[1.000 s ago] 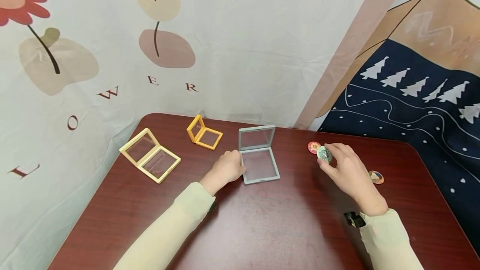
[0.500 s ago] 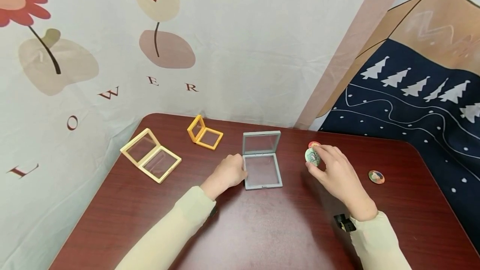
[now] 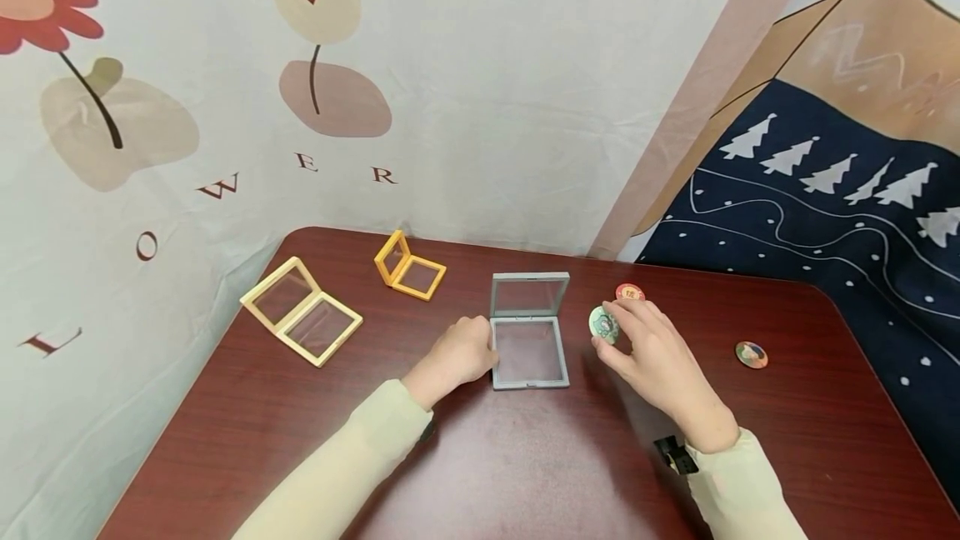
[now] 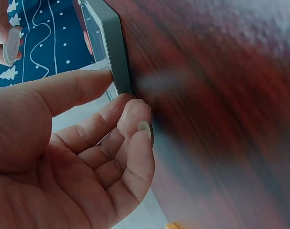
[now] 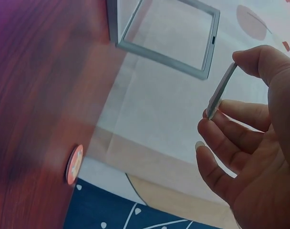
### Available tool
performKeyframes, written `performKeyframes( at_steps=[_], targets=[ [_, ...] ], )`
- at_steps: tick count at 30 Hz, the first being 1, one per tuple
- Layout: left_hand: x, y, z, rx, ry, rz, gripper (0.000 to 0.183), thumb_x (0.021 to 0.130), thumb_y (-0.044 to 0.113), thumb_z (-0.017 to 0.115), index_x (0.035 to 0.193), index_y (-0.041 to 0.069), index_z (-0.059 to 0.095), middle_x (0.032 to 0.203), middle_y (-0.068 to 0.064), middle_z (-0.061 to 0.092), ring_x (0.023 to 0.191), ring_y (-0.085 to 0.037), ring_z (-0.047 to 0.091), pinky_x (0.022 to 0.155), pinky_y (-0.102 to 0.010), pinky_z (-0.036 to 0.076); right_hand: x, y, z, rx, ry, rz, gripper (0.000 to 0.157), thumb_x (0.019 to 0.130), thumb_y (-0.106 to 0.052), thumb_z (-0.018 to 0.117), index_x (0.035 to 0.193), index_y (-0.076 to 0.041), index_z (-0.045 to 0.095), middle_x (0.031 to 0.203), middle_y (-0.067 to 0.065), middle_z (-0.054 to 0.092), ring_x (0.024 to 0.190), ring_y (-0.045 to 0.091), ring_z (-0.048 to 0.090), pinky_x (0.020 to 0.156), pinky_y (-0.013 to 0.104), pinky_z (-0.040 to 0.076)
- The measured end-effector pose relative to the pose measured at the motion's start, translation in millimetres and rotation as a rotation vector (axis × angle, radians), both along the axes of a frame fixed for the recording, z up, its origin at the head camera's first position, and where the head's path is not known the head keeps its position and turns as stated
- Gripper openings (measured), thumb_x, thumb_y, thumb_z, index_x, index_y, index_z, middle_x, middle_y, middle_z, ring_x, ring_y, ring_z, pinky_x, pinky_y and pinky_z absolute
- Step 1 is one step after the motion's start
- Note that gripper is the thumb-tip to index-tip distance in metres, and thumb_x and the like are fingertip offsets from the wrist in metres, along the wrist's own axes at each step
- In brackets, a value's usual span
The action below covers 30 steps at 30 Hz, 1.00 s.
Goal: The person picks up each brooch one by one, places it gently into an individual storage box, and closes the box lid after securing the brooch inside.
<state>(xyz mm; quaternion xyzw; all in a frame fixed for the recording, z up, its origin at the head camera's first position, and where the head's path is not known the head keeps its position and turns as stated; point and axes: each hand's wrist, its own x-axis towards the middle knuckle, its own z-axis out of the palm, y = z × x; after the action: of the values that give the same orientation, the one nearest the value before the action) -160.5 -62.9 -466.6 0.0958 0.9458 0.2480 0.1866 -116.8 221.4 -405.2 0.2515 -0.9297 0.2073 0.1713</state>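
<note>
My left hand (image 3: 461, 350) pinches the left edge of a grey hinged display case (image 3: 564, 348), which stands with its clear-windowed lid raised. In the left wrist view, the thumb and forefinger meet the case's edge (image 4: 117, 52), with the other fingers curled below. Right of the case, my right hand (image 3: 651, 357) holds a green round badge (image 3: 602, 325) above the table. The right wrist view shows the badge (image 5: 220, 93) edge-on between thumb and fingertips. Just behind that hand a red round badge (image 3: 630, 292) lies flat.
A pale yellow hinged case (image 3: 281, 328) lies open at the left, and a smaller orange one (image 3: 439, 270) stands open farther back. Another round badge (image 3: 752, 355) lies at the right. The dark red table (image 3: 525, 465) meets a patterned cloth backdrop (image 3: 495, 107).
The right hand has moved left with the green badge, toward the grey case. The left hand has drawn the case slightly nearer and to the right, turning it straighter.
</note>
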Motion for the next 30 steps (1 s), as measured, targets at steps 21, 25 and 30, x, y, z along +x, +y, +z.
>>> performKeyframes(
  at_steps=[21, 25, 30],
  targets=[
    [28.6, 9.2, 36.6, 0.016, 0.026, -0.039, 0.042, 0.092, 0.006, 0.071, 0.056, 0.013, 0.05, 0.051, 0.004, 0.038, 0.05, -0.013, 0.038, 0.052, -0.031, 0.038, 11.5, -31.9, -10.4, 0.071, 0.055, 0.156, 0.041, 0.084, -0.019, 0.082, 0.118, 0.003, 0.071, 0.113, 0.009, 0.067, 0.099, 0.024, 0.061, 0.089, 0.045, 0.052],
    [31.5, 10.8, 38.3, 0.002, 0.031, -0.05, 0.044, 0.092, 0.007, 0.072, 0.057, 0.013, 0.047, 0.052, 0.004, 0.037, 0.05, -0.013, 0.038, 0.051, -0.029, 0.036, 13.5, -36.1, -13.0, 0.093, 0.051, 0.176, 0.043, 0.084, -0.019, 0.083, 0.119, 0.004, 0.071, 0.114, 0.012, 0.068, 0.099, 0.025, 0.062, 0.088, 0.045, 0.053],
    [34.1, 12.7, 39.6, -0.011, 0.023, -0.06, 0.04, 0.093, 0.009, 0.073, 0.059, 0.012, 0.052, 0.053, 0.003, 0.043, 0.051, -0.014, 0.042, 0.053, -0.03, 0.039, 15.6, -39.9, -16.4, 0.102, 0.047, 0.192, 0.044, 0.084, -0.019, 0.084, 0.119, 0.004, 0.071, 0.115, 0.012, 0.069, 0.101, 0.025, 0.063, 0.087, 0.044, 0.054]
  ],
)
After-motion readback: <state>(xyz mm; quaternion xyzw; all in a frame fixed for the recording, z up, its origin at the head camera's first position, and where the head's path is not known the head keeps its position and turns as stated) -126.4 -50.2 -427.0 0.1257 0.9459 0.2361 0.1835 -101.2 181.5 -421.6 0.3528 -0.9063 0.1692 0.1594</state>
